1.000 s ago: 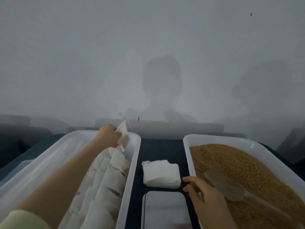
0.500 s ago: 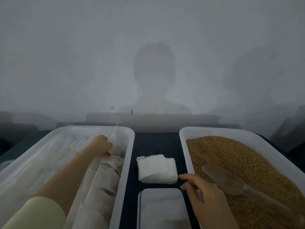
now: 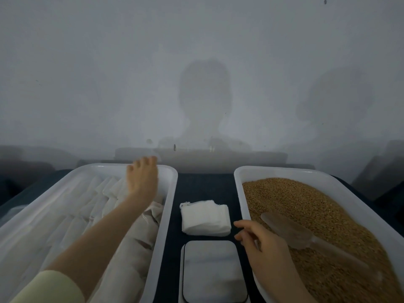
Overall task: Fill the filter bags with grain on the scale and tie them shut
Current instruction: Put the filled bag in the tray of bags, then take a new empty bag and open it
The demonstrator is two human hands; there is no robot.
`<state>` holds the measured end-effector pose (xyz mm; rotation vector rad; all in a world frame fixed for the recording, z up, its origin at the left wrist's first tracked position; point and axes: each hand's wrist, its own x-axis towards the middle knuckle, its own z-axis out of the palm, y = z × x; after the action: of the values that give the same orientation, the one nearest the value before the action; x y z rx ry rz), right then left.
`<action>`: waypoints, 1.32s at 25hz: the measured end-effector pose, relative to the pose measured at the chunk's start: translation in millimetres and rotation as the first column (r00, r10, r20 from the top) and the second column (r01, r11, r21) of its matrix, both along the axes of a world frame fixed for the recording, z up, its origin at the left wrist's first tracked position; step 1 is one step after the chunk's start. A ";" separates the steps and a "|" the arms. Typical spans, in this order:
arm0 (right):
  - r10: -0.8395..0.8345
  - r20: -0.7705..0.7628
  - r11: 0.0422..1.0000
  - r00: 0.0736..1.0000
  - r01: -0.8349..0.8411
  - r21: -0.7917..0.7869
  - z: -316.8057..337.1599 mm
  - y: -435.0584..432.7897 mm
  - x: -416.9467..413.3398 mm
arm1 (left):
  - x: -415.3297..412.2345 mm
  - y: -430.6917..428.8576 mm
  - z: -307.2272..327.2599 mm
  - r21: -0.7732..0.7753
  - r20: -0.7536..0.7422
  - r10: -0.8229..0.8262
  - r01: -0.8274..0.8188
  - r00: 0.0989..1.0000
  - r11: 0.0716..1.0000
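There is only one view, worn on the person's head; it faces forward and somewhat down across the dark bench (image 3: 203,186); the pale wall (image 3: 131,62) fills the upper half; the camera is near, since the left tray (image 3: 87,169), the right tray (image 3: 284,170) and the scale (image 3: 211,270) run off the lower edge; the wide lens perhaps bends the borders.

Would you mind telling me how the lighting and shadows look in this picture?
Head view: dim, hazy light; two soft head-shaped shadows on the wall; the left hand slightly blurred; the clear scoop hard to tell from the grain.
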<state>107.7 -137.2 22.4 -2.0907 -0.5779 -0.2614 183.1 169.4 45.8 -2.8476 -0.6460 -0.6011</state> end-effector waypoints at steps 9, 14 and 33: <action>-0.039 0.022 0.999 0.999 0.038 0.025 -0.6 -1.5 -0.7 | -7.7 -110.2 -36.3 -0.100 -0.617 -0.345 0.365 0.707 0.926; -0.041 -0.005 0.998 0.999 0.041 0.044 -2.9 -2.3 0.6 | -14.4 -110.9 -34.7 -0.051 -0.594 -0.341 0.389 0.729 0.920; 0.257 0.219 0.909 0.941 -0.159 -0.386 3.0 4.5 -13.1 | -117.7 -127.1 -14.7 -0.960 0.243 -0.144 0.259 0.959 0.107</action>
<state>94.6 -132.7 25.5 -2.3401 -1.0780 -0.3330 65.3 42.3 31.0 -4.3195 -0.9203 -0.3366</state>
